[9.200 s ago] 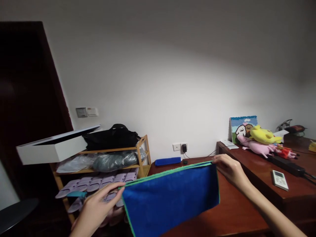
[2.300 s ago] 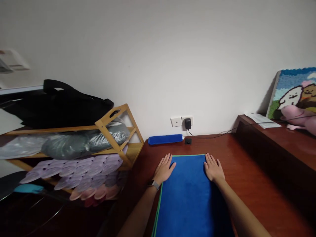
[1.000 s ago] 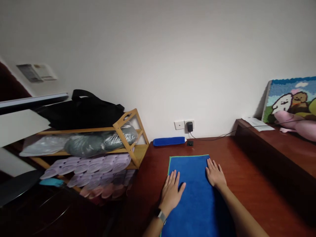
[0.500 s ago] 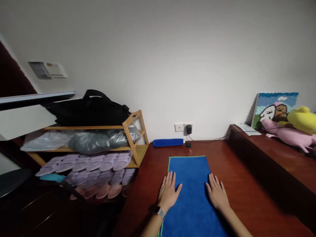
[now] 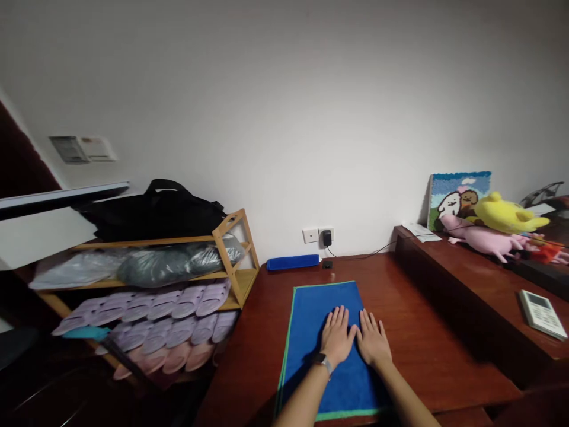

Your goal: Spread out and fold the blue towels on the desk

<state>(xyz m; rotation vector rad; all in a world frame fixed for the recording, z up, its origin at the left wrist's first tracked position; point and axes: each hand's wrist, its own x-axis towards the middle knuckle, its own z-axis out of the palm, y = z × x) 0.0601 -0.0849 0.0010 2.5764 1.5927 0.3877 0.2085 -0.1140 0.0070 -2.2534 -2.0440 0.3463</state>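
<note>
Head: left hand (image 5: 336,339) flat on cloth (image 5: 306,326), right hand (image 5: 373,343) along right edge (image 5: 357,294), both unclenched; tabletop (image 5: 422,338) beyond.

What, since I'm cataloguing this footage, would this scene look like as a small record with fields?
Left hand: palm-down on the cloth, with a watch at the wrist
Right hand: palm-down over the cloth's right edge, thumb close to the left thumb
Blue cloth: flat, green-edged, on a reddish-brown table
Table's back: blue bundle near the wall
Left side: wooden rack with slippers and a black bag
Right ledge: yellow plush, pink plush, white remote
</note>
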